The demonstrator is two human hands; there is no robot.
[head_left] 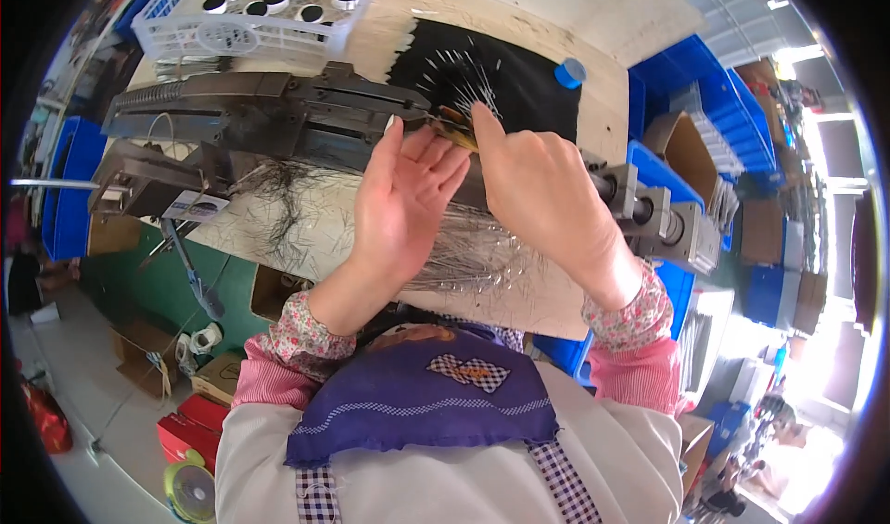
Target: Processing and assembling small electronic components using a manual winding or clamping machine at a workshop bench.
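My left hand (403, 199) is palm up over the bench, its fingers stretched out and the thumb raised. Its fingertips lie beside a small yellow-and-black hand tool (457, 131), whose exact kind is partly hidden. My right hand (540, 190) is closed round that tool, the index finger pointing along it. Both hands are at the front side of a long dark metal machine (269, 111). Behind them, thin shiny needle-like pins (471, 81) lie on a black cloth (533, 88). More thin wire pins (477, 255) are heaped on the bench below my hands.
A clear plastic basket (250, 37) at the back left holds several white round pieces with black tops. A blue round cap (570, 73) sits at the cloth's right corner. Blue bins (714, 97) stand on the right. Metal blocks (681, 232) jut out at the machine's right end.
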